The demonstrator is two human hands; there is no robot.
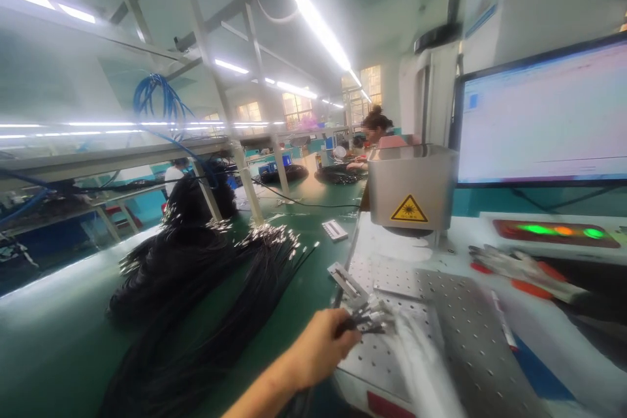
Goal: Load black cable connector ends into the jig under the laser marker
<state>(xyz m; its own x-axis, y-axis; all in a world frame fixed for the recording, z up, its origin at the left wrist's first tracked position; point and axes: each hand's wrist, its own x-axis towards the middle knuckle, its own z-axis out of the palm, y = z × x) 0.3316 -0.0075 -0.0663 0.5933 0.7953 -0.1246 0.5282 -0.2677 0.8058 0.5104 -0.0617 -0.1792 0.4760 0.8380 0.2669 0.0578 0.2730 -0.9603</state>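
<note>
My left hand [326, 343] reaches in from the bottom, thumb and fingers closed on a small bunch of black cables [369, 321] with pale connector ends. It is over the left edge of a perforated metal plate [460, 326]. At the connector ends is a long, white, smeared shape [421, 366], which looks like my right hand and forearm in a white covering; its fingers cannot be made out. A large bundle of black cables with silvery ends [264, 274] lies on the green table to the left.
A metal machine head with a yellow warning triangle [409, 209] overhangs the plate. At right are a monitor [543, 114], lit panel [556, 233], grey-and-orange glove [529, 272] and pen [503, 320]. A coworker [376, 124] sits farther back. Shelf posts [249, 189] stand at left.
</note>
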